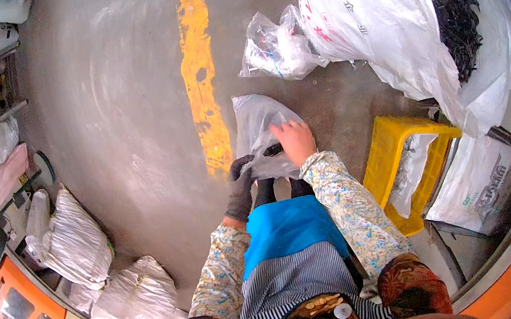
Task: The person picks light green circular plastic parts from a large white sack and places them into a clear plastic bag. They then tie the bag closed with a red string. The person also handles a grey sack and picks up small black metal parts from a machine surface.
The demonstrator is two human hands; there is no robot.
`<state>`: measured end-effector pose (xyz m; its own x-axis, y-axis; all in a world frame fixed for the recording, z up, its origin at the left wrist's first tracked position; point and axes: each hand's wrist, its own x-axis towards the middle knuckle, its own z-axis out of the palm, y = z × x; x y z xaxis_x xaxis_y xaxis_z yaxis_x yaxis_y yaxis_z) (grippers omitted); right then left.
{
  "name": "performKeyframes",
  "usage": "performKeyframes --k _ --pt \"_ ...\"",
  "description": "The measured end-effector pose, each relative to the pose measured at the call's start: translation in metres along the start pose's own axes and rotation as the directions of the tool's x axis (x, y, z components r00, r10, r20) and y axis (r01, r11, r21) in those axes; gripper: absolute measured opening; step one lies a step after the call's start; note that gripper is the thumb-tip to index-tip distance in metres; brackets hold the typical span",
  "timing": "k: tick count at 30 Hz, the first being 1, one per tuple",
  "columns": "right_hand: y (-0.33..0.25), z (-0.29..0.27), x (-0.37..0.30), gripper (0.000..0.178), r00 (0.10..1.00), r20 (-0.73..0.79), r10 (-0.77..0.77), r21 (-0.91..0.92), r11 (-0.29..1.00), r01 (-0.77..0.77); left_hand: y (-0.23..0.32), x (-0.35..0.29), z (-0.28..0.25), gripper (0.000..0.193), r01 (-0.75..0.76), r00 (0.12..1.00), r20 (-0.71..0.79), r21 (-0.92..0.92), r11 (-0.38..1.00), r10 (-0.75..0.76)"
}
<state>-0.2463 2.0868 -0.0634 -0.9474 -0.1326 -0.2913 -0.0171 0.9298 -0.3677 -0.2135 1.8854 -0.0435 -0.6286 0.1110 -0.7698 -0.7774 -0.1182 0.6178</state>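
Right of the yellow floor line (201, 82), nearest you, sits your blue apron (289, 228), with the clear plastic bag (254, 120) in front of it, just beside the line's near end. Your gloved left hand (242, 191), the closer one to the line, has its fingers closed on the bag's edge. Your bare right hand (297, 144), farther from the line, curls its fingers over the film; I cannot tell whether they pinch it. Pull the hands apart hard and that thin film could split; the glove could also slip on it. I cannot tell whether the dark patch between your hands is contents or glove; if contents, a tilt could spill them.

Farther right of the line stands the yellow crate (379, 161), where a wide swing of your right elbow might knock it. Farthest out, still right of the line, a clear bundle (281, 46) lies against the white sack (372, 13); bumping the sack could scatter the black pieces (444, 9) at its open mouth.
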Motion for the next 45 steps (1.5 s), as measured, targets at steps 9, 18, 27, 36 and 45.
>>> performKeyframes --k 9,18,27,36,45 --pt "0.049 -0.079 0.001 0.021 0.902 -0.102 0.420 0.667 0.701 -0.252 0.008 -0.017 -0.048 0.060 0.265 0.787 -0.348 -0.556 0.788 -0.509" --pt "0.226 0.119 0.175 0.027 0.873 -0.150 0.463 0.475 0.809 -0.347 -0.068 0.008 -0.060 0.051 -0.212 0.972 0.085 0.711 0.671 0.218" --pt "0.224 0.180 0.198 0.035 0.896 0.426 0.124 0.568 0.734 -0.372 -0.126 -0.013 -0.071 0.042 -0.029 0.990 -0.105 0.499 0.866 0.094" --pt "0.139 0.191 0.211 0.030 0.934 0.356 -0.042 0.697 0.677 -0.235 -0.131 -0.010 -0.066 0.035 -0.168 0.981 0.102 0.870 0.463 0.164" --pt "0.096 0.201 0.209 0.030 0.865 0.393 -0.313 0.147 0.950 0.277 -0.045 0.107 -0.083 0.038 -0.210 0.886 -0.424 -0.010 0.978 0.186"
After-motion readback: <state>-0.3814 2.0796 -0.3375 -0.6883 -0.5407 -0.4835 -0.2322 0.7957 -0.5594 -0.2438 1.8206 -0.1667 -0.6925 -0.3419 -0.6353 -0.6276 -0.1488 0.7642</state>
